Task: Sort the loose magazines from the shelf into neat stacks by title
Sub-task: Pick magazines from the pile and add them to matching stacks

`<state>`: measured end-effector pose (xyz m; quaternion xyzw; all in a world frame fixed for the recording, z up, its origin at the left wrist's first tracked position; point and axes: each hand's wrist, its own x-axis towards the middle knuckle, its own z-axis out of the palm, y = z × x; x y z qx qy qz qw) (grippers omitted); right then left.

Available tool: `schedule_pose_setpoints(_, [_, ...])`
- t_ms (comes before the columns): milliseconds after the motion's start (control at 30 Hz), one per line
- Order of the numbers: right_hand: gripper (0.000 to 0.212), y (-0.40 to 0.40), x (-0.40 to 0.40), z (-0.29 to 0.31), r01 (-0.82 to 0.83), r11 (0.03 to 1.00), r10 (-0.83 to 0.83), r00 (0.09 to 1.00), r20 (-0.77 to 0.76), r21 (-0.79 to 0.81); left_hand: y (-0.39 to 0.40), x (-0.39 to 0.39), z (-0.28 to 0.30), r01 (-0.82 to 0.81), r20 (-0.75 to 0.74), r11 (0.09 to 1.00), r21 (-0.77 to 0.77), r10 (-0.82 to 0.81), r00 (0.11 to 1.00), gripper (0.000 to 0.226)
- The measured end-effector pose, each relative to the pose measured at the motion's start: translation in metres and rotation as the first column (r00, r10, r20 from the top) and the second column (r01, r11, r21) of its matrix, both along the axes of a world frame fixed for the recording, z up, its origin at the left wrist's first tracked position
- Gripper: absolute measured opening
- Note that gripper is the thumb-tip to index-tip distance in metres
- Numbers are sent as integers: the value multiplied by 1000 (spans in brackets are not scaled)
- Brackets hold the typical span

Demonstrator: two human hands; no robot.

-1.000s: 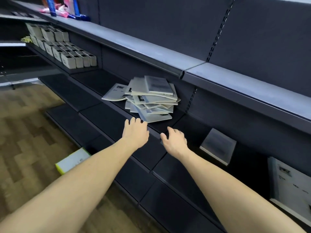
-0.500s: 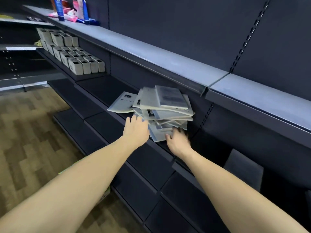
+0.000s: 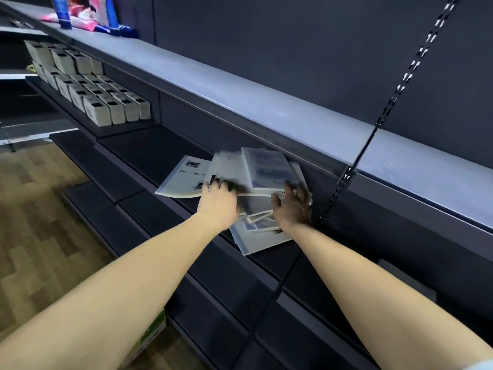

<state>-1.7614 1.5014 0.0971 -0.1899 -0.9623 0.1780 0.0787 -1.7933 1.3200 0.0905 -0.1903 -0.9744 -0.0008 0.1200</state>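
A messy pile of grey-white magazines (image 3: 268, 169) lies on the dark middle shelf (image 3: 149, 153), under the shelf above. One magazine (image 3: 184, 180) fans out to the left, and another (image 3: 256, 243) sticks out at the front over the shelf edge. My left hand (image 3: 218, 202) rests on the pile's left side, fingertips on the top covers. My right hand (image 3: 293, 206) is against the pile's right front with fingers spread, the thumb by the middle magazines. Both hands are blurred and neither plainly grips anything.
The grey upper shelf (image 3: 240, 100) overhangs the pile closely. Rows of white boxes (image 3: 106, 108) fill the shelf to the left. Coloured tubes (image 3: 88, 14) stand at top left. Lower dark shelves (image 3: 218, 284) jut toward me. A green-white box (image 3: 152, 332) sits on the wooden floor.
I have come closer to the shelf. Both hands moved from the shelf's front edge up onto the pile, the left onto its top left, the right onto its right side.
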Motion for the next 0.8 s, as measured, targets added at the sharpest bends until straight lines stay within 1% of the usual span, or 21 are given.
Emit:
schedule_pose_setpoints(133, [57,-3,-15,-2,69,997,-70,997,21,17,-5,-27,-1,51,37,999,5,-51,998,49])
schedule_pose_setpoints(267, [55,-14,-28,-2,176,984,-174,984,-44,36,-11,-48,2,135,80,991,22,-137,987,50])
schedule_pose_setpoints(367, [68,-26,-37,6,283,958,-283,959,-4,44,-19,-57,3,179,124,981,70,-187,975,49])
schedule_pose_setpoints(433, [80,-34,-38,10,357,931,-359,933,17,73,-24,-64,3,206,115,975,80,-214,970,49])
schedule_pose_setpoints(500, [94,-41,-35,14,436,898,-437,899,19,64,-27,-70,1,232,101,971,62,-237,966,48])
schedule_pose_setpoints(567, [106,-46,-33,18,489,872,-489,872,38,-6,-28,-73,-2,251,93,966,62,-256,962,47])
schedule_pose_setpoints(633, [116,-48,-31,19,539,832,-530,842,99,-130,-28,-76,-4,269,90,960,73,-275,957,46])
schedule_pose_setpoints(700, [124,-49,-31,20,586,771,-565,810,157,-247,-28,-77,-5,283,85,956,78,-289,953,45])
schedule_pose_setpoints(767, [124,-49,-27,22,618,715,-588,785,196,-327,-30,-78,-5,295,80,953,75,-301,950,45])
schedule_pose_setpoints(800, [116,-47,-25,21,579,714,-557,810,181,-395,-32,-78,-4,301,80,951,73,-306,949,47])
